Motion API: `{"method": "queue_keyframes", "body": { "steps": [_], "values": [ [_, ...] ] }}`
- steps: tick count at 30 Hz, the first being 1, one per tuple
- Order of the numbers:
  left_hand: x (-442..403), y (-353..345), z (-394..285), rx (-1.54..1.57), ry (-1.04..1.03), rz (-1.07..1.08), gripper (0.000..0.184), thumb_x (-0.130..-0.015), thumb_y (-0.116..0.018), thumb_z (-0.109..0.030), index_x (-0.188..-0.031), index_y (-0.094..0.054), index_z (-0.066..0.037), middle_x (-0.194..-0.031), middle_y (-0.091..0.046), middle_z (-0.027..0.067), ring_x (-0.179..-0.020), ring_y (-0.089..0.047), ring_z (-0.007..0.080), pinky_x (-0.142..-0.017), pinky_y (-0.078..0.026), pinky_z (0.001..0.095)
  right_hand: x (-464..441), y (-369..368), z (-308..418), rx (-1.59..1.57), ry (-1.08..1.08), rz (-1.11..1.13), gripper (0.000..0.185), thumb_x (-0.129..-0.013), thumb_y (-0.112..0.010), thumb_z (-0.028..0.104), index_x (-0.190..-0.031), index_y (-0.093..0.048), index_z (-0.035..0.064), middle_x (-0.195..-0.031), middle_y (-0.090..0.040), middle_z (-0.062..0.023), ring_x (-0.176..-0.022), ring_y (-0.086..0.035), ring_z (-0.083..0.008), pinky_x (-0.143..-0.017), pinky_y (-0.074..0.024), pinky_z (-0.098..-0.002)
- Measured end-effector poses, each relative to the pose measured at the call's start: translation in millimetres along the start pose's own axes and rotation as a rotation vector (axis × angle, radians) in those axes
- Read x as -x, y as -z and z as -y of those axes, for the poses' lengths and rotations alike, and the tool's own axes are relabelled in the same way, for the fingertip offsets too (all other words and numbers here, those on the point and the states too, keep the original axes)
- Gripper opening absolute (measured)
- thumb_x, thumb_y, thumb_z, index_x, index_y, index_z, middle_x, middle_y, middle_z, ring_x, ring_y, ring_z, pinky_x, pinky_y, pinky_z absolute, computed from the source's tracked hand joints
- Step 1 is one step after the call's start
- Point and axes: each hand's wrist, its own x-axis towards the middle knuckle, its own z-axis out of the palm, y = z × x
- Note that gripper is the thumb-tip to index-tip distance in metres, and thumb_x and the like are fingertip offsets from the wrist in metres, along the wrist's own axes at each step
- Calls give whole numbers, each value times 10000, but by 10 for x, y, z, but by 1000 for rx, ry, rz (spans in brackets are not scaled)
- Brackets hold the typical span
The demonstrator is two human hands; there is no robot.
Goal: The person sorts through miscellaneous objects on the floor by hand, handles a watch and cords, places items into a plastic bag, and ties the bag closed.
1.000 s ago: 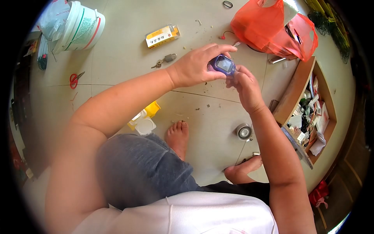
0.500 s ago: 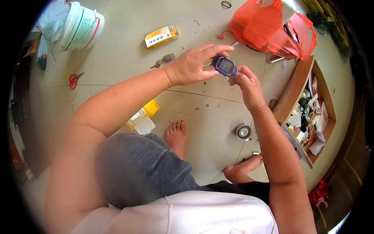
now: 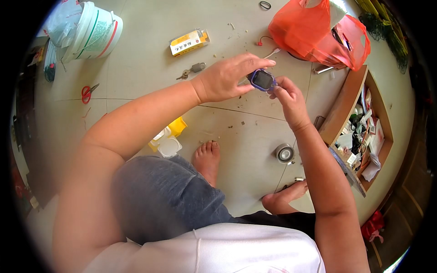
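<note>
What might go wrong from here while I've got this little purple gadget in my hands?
The purple gadget might slip: the right hand pinches it near one end, over the tiled floor. Whether the left hand also supports it is unclear.

If a small part came loose, it could be hard to spot among the scattered bits on the floor.

The bare foot could press on bits lying near its toes.

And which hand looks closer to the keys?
The left hand, between the keys and the purple gadget; the right hand is on the gadget's far side.
</note>
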Motion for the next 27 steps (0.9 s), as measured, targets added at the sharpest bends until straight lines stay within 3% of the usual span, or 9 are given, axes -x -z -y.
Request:
{"method": "queue_keyframes", "body": {
  "steps": [9,12,17,27],
  "values": [
    [5,-11,16,-2,-17,13,717,-731,-696,22,-1388,-452,-128,-1138,-594,80,-1053,-598,249,-931,-507,344,11,-1,-19,16,-5,7,169,-868,-531,153,-949,-597,21,-843,-584,-13,-777,-522,-107,-749,-445,-250],
    [15,-16,21,18,46,23,708,-748,-694,7,-1396,-448,-136,-1143,-594,80,-1065,-597,244,-934,-505,338,24,-27,0,54,22,6,206,-861,-568,148,-1016,-597,16,-837,-566,-4,-765,-508,-103,-729,-446,-251],
    [35,5,20,94,172,27,687,-774,-701,-36,-1402,-447,-153,-1152,-598,74,-1068,-611,220,-948,-501,331,45,-148,57,223,105,-36,391,-829,-685,210,-1144,-566,12,-821,-539,-10,-747,-502,-101,-682,-455,-263],
    [47,31,-22,168,264,66,706,-771,-742,-107,-1408,-446,-170,-1166,-617,71,-981,-653,206,-922,-507,334,55,-185,64,345,128,-57,382,-816,-688,240,-1076,-556,-8,-802,-575,-76,-716,-548,-153,-686,-480,-296]
  ]
}}
